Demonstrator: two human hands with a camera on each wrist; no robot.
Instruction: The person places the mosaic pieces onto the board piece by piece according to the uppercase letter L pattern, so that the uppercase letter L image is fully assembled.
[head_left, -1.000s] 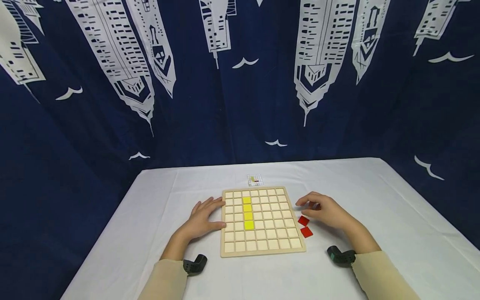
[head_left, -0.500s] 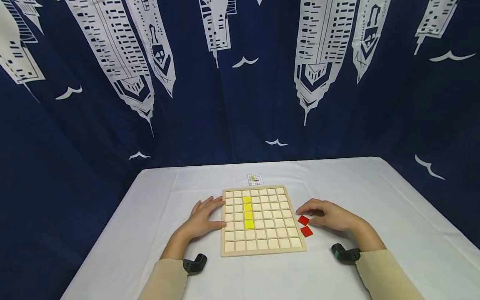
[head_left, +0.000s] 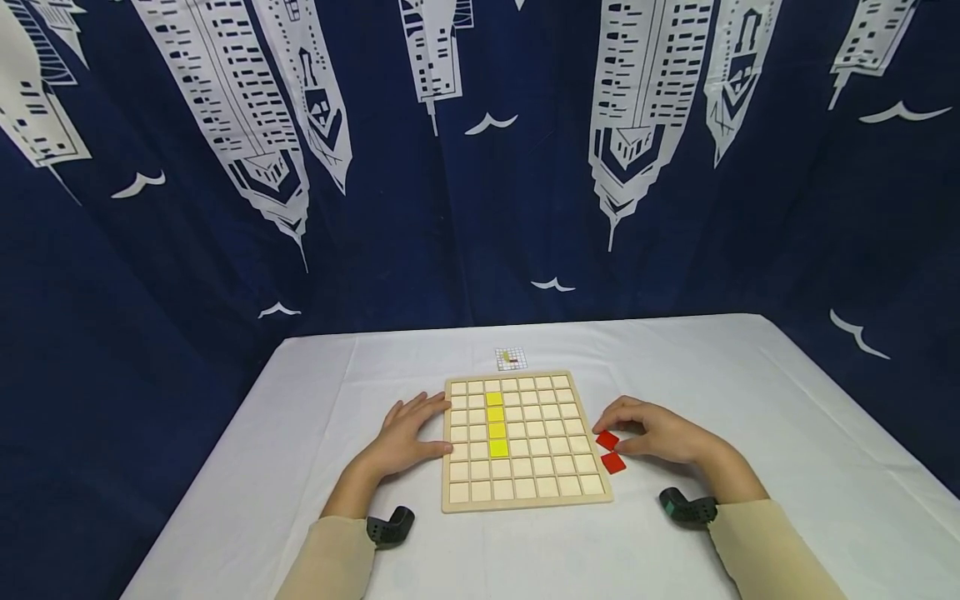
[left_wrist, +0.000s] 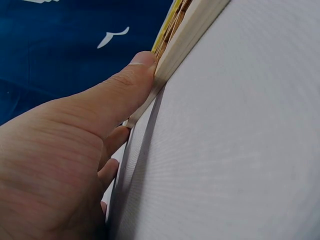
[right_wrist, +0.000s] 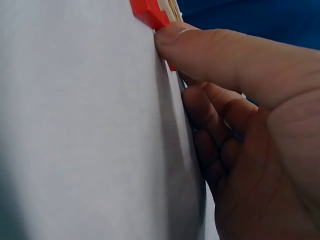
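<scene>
A square wooden grid board (head_left: 527, 505) lies on the white table, with a column of several yellow tiles (head_left: 497, 431) in its cells. My left hand (head_left: 401, 437) rests at the board's left edge, fingers spread; in the left wrist view the thumb (left_wrist: 142, 60) touches the wooden side. To the right of the board lie two red tiles, an upper red tile (head_left: 607, 441) and a lower red tile (head_left: 613, 463). My right hand (head_left: 656, 429) pinches the upper one between thumb and index finger. In the right wrist view the thumb (right_wrist: 172, 37) hides part of the red.
Behind the board lies a small card with a printed grid (head_left: 511, 359). The white tablecloth (head_left: 337, 375) runs back to a dark blue curtain (head_left: 450, 250) with white buildings and birds. Black wrist cameras sit on both wrists.
My right hand has come down and toward me onto the upper red tile, its thumb and index finger now at the tile's sides. The left hand stays in place.
</scene>
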